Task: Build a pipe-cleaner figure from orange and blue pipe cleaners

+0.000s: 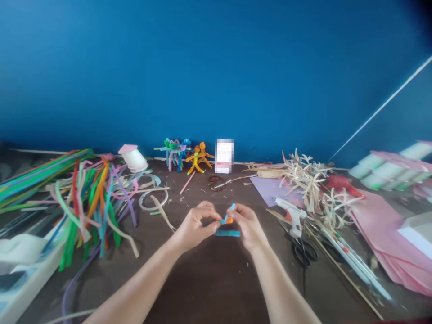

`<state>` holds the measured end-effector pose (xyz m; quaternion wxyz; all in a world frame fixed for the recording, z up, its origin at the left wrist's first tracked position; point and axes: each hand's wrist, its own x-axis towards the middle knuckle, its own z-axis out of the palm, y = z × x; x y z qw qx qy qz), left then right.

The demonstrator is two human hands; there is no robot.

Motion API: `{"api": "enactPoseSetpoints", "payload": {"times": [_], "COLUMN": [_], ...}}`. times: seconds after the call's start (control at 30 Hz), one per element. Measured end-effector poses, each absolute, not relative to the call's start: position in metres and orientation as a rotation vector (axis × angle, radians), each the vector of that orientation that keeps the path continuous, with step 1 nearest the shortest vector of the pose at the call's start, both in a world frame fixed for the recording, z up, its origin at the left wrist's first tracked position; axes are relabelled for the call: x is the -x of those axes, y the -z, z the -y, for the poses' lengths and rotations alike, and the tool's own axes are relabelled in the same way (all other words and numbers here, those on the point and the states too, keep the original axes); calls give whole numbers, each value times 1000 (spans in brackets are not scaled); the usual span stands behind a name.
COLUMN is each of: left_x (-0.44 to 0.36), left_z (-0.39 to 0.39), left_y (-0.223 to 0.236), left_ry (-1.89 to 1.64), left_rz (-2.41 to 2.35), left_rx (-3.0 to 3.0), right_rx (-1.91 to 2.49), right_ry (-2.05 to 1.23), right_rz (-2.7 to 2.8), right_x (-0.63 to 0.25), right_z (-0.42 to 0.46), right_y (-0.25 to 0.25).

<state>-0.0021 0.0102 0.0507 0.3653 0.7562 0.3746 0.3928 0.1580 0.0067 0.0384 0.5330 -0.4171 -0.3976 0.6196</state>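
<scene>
We have our hands together just in front of us, the left hand (194, 227) and right hand (248, 225) meeting at the fingertips on a small blue-and-orange pipe-cleaner piece (227, 219). Both pinch it in mid-air above the tabletop (209, 288), well left of the glue gun (290, 217), which serves as our landmark. The piece's long axis runs on a slant, with its blue tip pointing up and to the right, toward the wall, and its lower end pointing down and to the left, between the fingertips.

The main risk, as we judge it, lies in how little of the piece the fingertips have to hold. A slight loosening could let it slip or spin, and any springiness in the bends could make it open out. A blue strip (227, 233) sits directly below the hands, though we cannot tell whether it touches them, so a dropped piece could land on it or tangle with it.

Farther from the glue gun, the pipe-cleaner pile (91, 207) spreads across the far left, and the pipe-cleaner figures (199, 157) stand behind and to its left. Scissors (303, 254) lie just below it, husk strips (305, 189) rise behind it, and pink paper (381, 238) lies to its right.
</scene>
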Motion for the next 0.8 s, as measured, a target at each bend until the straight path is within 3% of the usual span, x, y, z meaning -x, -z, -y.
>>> {"api": "enactPoseSetpoints", "payload": {"times": [0.4,0.63,0.8], "left_x": [-4,-4,-1], "left_z": [-7,-15,-18], "left_y": [-48,-38,-34], "left_ry": [-809,-933,-1071], "left_rz": [-1062,-1226,-1292], "left_rx": [-1710,-1514,-1461], "right_rx": [903,1000,987], "right_ry": [-1390,-571,-473], "right_rz": [1134,1725,1798], "right_x": [-160,-158,-153], "right_z": [-4,4,6], "right_y": [-46,-52,-51]}}
